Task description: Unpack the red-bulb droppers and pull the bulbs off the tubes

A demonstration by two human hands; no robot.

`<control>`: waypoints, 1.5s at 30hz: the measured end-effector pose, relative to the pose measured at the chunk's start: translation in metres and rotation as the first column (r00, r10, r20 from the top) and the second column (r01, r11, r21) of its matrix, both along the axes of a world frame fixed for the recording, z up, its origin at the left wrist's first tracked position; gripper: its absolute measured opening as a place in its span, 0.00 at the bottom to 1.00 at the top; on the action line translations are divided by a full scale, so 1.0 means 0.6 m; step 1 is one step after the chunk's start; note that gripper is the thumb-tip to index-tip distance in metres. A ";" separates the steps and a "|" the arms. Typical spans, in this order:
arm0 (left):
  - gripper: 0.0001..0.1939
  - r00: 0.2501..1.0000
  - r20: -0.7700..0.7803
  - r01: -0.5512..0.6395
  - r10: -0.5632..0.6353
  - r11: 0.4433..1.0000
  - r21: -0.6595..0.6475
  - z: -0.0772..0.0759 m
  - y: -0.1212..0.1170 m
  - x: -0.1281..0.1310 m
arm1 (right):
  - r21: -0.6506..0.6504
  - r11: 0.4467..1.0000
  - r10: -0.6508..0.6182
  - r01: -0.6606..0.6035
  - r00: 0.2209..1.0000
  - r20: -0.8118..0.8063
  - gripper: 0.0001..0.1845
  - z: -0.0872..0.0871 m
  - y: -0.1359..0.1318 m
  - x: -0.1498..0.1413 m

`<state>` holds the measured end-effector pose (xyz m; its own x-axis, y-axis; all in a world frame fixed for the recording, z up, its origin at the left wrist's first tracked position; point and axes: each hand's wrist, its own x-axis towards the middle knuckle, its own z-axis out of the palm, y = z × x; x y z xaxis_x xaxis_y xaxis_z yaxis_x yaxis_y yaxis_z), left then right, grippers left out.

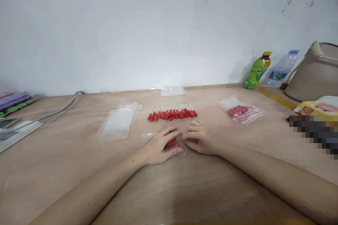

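My left hand (160, 146) lies over a small clear zip-lock bag (182, 150) on the table, holding it down between thumb and fingers. Red-tipped sticks (172, 143) show through the plastic in the gap under that hand. At the bag's seal edge, on its right, my right hand (198, 137) has its fingers curled in against the plastic; its fingertips are partly hidden. Just beyond both hands lies a row of loose white sticks with red tips (171, 113), tips facing me.
Flat clear bags (117, 121) lie to the left, another bag (173, 91) by the wall. Filled bags of red-tipped sticks (239, 110) lie right. Farther right stand a green drink bottle (257, 71), a water bottle (282, 68) and a beige bag (311, 74). A grey cable (60, 108) crosses the left.
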<state>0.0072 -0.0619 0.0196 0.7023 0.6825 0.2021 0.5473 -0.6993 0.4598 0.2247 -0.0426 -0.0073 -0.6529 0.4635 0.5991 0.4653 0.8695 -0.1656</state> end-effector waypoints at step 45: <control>0.29 0.986 0.078 -0.147 0.147 0.989 -0.012 -0.011 -0.006 -0.055 | -0.449 0.861 -0.253 0.240 0.967 0.033 0.09 0.020 -0.017 -0.048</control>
<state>-0.0259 -0.0653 0.0129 0.5767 0.7784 0.2481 0.6060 -0.6112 0.5090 0.1959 -0.0528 0.0047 -0.4692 0.8286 0.3053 0.6450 0.5577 -0.5224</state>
